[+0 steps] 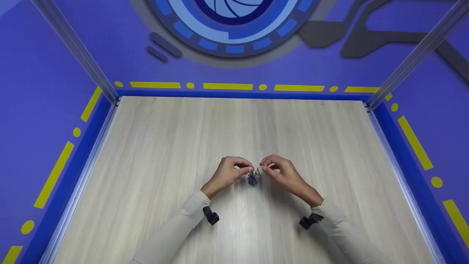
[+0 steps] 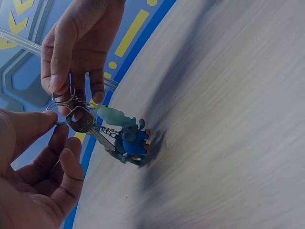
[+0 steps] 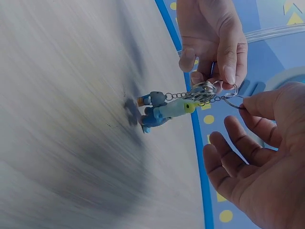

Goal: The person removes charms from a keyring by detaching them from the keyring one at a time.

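The keychain (image 1: 254, 176) hangs just above the middle of the pale wooden desk (image 1: 154, 154), strung between both hands, its chain and blue figure (image 2: 133, 141) drooping down toward the desk top while the rings sit level between the fingertips. The left hand (image 1: 227, 171) pinches one ring (image 2: 61, 114) from the left side and the right hand (image 1: 282, 172) pinches the other ring (image 3: 232, 101) from the right, each equally near. A silver key (image 2: 88, 125) and a pale green charm (image 2: 113, 116) dangle from the rings.
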Available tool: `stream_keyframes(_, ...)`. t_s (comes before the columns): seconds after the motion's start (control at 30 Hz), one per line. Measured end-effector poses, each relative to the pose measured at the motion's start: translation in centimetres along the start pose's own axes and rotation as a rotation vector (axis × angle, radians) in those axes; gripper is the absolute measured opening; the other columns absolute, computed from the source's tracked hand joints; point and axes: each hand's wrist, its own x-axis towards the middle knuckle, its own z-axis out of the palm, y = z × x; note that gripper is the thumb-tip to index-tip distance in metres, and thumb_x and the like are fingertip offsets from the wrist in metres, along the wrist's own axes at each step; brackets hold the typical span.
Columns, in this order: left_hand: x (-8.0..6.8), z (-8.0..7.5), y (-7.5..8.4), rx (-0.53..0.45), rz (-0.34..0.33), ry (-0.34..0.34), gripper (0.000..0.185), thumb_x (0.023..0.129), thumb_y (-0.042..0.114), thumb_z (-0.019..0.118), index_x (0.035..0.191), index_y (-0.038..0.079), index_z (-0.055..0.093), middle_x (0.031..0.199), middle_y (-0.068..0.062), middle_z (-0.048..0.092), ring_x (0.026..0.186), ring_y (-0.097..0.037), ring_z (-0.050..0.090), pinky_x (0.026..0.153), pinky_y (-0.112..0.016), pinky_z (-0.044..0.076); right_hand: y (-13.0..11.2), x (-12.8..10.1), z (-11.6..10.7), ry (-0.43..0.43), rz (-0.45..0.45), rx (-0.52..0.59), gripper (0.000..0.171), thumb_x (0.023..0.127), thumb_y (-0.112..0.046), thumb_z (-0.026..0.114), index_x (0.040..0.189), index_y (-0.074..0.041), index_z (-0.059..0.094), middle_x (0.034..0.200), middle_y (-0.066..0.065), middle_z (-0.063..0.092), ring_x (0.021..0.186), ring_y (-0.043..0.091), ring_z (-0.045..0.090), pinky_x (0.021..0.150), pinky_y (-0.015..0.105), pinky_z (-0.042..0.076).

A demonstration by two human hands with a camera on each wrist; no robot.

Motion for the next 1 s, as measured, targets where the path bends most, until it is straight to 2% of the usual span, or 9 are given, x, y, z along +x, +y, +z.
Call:
stream_keyframes(0.1,0.0,0.0,0.0,-0.016,0.009,0.005,0.010,0.101,0.009,0.081,0.105,0.002,0.086,0.102,-0.005,0.083,0.088,-0.010,0.069,0.070,-0.021,0.054,0.1,-0.1,0.0,0.002,0.014,0.006,0.009,0.105,-0.006,0.075,0.096,-0.009,0.075,0.114,0.008,0.076,0.111,0.025,0.071,0.094,0.051,0.062)
stream_keyframes(0.33,-0.1,0.1,-0.1,-0.039,0.000,0.010,0.010,0.101,0.010,0.081,0.106,0.004,0.087,0.098,-0.002,0.081,0.083,-0.007,0.068,0.064,-0.021,0.054,0.4,-0.4,0.3,-0.002,0.048,-0.003,0.008,0.106,-0.010,0.074,0.098,-0.010,0.075,0.114,0.007,0.076,0.111,0.023,0.070,0.095,0.050,0.061)
stream_keyframes(0.5,-0.2,0.2,-0.1,-0.050,0.006,0.011,0.012,0.102,0.010,0.080,0.107,0.002,0.086,0.100,-0.002,0.082,0.087,-0.008,0.069,0.069,-0.021,0.055,0.5,-0.5,0.6,-0.002,0.063,0.006,0.008,0.106,-0.010,0.075,0.097,-0.009,0.075,0.113,0.006,0.077,0.110,0.023,0.071,0.095,0.053,0.060)
stream_keyframes(0.8,-0.3,-0.1,-0.3,-0.046,0.011,0.028,0.009,0.102,0.012,0.081,0.104,0.007,0.088,0.097,-0.001,0.080,0.087,-0.011,0.070,0.072,-0.023,0.054,1.1,-0.5,0.6,-0.014,0.062,-0.018,0.007,0.105,-0.008,0.075,0.101,-0.003,0.076,0.111,0.010,0.077,0.107,0.024,0.071,0.092,0.048,0.061)
stream_keyframes(1.0,-0.5,-0.5,0.1,-0.023,0.023,0.047,0.006,0.100,0.011,0.082,0.101,0.010,0.088,0.097,0.000,0.080,0.090,-0.011,0.070,0.084,-0.034,0.056,1.7,-0.4,-0.8,-0.036,0.097,-0.072,0.006,0.105,-0.008,0.075,0.103,-0.003,0.076,0.110,0.009,0.077,0.106,0.024,0.071,0.090,0.045,0.061)
